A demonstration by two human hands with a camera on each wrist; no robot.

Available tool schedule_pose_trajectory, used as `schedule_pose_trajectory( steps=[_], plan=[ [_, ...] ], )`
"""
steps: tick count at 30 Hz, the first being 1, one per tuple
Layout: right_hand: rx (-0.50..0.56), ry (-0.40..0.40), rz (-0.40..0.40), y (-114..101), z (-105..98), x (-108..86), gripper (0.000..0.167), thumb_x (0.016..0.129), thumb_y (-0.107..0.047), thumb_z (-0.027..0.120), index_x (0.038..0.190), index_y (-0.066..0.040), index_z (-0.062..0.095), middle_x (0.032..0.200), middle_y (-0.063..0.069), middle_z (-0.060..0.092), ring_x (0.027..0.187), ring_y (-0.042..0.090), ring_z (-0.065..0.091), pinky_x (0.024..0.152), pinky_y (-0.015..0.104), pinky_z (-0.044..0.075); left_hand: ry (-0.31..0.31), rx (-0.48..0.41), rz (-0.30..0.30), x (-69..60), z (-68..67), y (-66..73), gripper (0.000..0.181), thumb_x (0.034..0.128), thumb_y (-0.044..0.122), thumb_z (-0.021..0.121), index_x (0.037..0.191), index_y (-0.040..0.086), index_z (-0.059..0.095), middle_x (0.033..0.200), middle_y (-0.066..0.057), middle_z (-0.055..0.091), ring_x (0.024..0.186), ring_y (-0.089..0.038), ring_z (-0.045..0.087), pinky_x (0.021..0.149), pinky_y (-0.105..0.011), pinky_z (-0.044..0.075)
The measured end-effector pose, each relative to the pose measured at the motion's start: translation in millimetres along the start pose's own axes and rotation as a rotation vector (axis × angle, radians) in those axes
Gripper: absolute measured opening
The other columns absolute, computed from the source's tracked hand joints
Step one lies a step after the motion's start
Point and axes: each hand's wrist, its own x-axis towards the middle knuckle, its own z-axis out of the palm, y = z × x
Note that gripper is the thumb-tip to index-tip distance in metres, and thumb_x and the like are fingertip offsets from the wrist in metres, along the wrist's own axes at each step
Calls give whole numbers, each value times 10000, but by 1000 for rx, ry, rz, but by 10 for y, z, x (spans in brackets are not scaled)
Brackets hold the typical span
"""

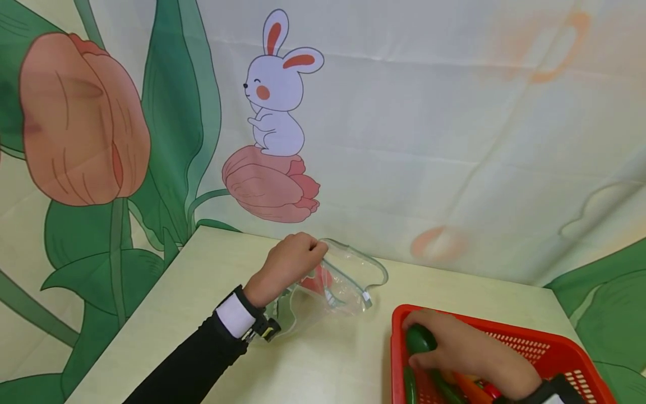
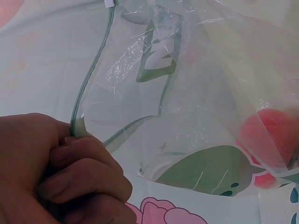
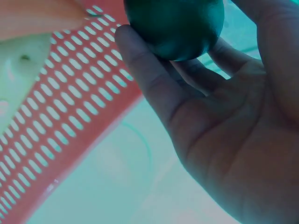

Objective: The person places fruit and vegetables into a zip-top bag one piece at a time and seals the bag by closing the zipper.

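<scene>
My left hand (image 1: 292, 259) grips the top edge of a clear plastic zip bag (image 1: 348, 289) with a green-edged opening. In the left wrist view, its curled fingers (image 2: 88, 177) pinch the bag's rim, and a round red item (image 2: 268, 140) shows through the film beside a printed green leaf shape. My right hand (image 1: 469, 348) is at the left end of a red basket (image 1: 504, 325), thumb and fingers round a smooth dark green vegetable (image 1: 420, 339). The right wrist view has this rounded vegetable (image 3: 175, 28) between the fingers; its exact kind cannot be told.
Inside the basket lie a carrot-like orange item (image 1: 471, 387), a long green vegetable (image 1: 410, 384) and other partly hidden items. Both bag and basket stand on a pale table (image 1: 222, 269). Behind it hangs a printed cloth (image 1: 393, 140) with a rabbit and tulips.
</scene>
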Motion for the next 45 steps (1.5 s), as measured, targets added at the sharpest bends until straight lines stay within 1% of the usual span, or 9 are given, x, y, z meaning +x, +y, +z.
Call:
schedule_pose_trajectory(
  steps=[6, 10, 14, 19, 26, 33, 37, 41, 45],
  plan=[
    [5, 61, -123, -121, -140, 10, 578, 757, -463, 770, 1205, -158, 567, 1081, -5, 571, 944, 191, 535, 704, 266, 504, 2, -8, -6, -9, -26, -8, 445, 948, 294, 431, 535, 130, 455, 508, 24, 380, 473, -138, 372, 459, -266, 231],
    [20, 110, -142, -261, -271, 27, 564, 779, -469, 752, 1222, -179, 555, 1105, -9, 584, 930, 171, 561, 718, 240, 514, -2, -17, -6, -15, -38, 11, 443, 948, 291, 433, 538, 126, 453, 507, 18, 383, 471, -144, 378, 461, -267, 240],
    [10, 182, -157, -435, -407, 69, 528, 796, -480, 734, 1217, -216, 555, 1111, -19, 596, 919, 147, 584, 756, 259, 519, -5, -23, 7, -8, -15, 40, 439, 941, 281, 431, 528, 131, 433, 499, 26, 368, 460, -141, 364, 459, -264, 234],
    [21, 277, -189, -644, -484, 269, 489, 809, -482, 721, 1202, -236, 565, 1094, -23, 613, 906, 144, 591, 767, 293, 518, 11, 0, 19, -1, 22, 38, 442, 936, 286, 427, 520, 137, 423, 497, 40, 365, 458, -129, 353, 456, -263, 217],
    [61, 365, -208, -875, -458, 613, 555, 815, -481, 718, 1271, -219, 542, 1195, -1, 585, 969, 198, 589, 750, 292, 548, -6, 5, 5, -33, 15, 7, 456, 956, 322, 448, 544, 130, 481, 509, 16, 407, 473, -152, 413, 454, -266, 267],
    [104, 303, -200, -946, -354, 874, 468, 803, -480, 730, 1186, -250, 593, 1032, -24, 618, 917, 191, 593, 710, 283, 530, 6, -1, 32, -47, -12, -5, 440, 949, 300, 452, 542, 132, 469, 509, 23, 391, 467, -145, 395, 444, -258, 256],
    [96, 241, -208, -910, -310, 982, 436, 830, -465, 705, 1179, -221, 616, 1017, -19, 631, 898, 169, 598, 731, 293, 521, 9, -13, 41, -61, -15, -16, 432, 947, 298, 459, 549, 133, 478, 515, 22, 387, 473, -144, 394, 445, -256, 264],
    [114, 171, -211, -838, -248, 1067, 412, 854, -384, 697, 1204, -182, 619, 1019, 3, 640, 887, 167, 603, 754, 297, 521, 11, -3, 47, -75, -11, -34, 435, 948, 304, 451, 549, 135, 490, 516, 25, 391, 479, -143, 398, 454, -263, 271],
    [106, 128, -191, -764, -162, 1141, 408, 861, -258, 705, 1241, -148, 605, 1063, 35, 635, 907, 174, 600, 762, 287, 542, 16, 12, 55, -88, -6, -55, 434, 942, 303, 443, 542, 140, 486, 512, 32, 394, 476, -140, 394, 458, -268, 263]
  ],
)
